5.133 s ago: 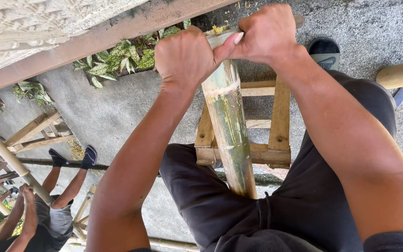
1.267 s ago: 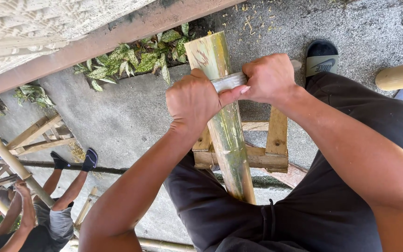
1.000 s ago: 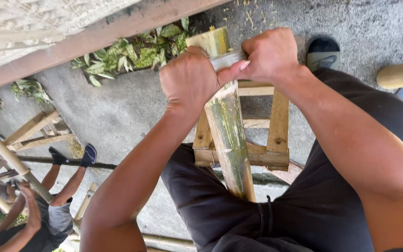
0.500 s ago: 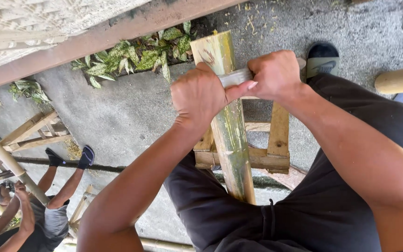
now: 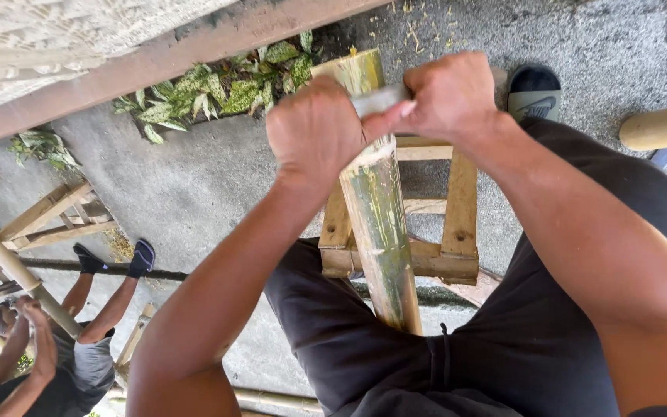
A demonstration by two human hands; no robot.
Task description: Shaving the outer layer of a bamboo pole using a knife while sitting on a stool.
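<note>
We clamped both hands on a blade's ends, left hand [image 5: 314,131] and right hand [image 5: 451,96] flanking the bamboo [image 5: 376,208]. The blade [image 5: 380,99] lay crosswise near its far end. The bamboo's long axis ran from our lap away, over a wooden stand [image 5: 457,224] beneath.

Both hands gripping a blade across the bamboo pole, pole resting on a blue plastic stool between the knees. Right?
Not quite. The head view shows the left hand and right hand on the blade across the bamboo pole, but the pole rests on a bare wooden frame stand, not a blue plastic stool.
</note>
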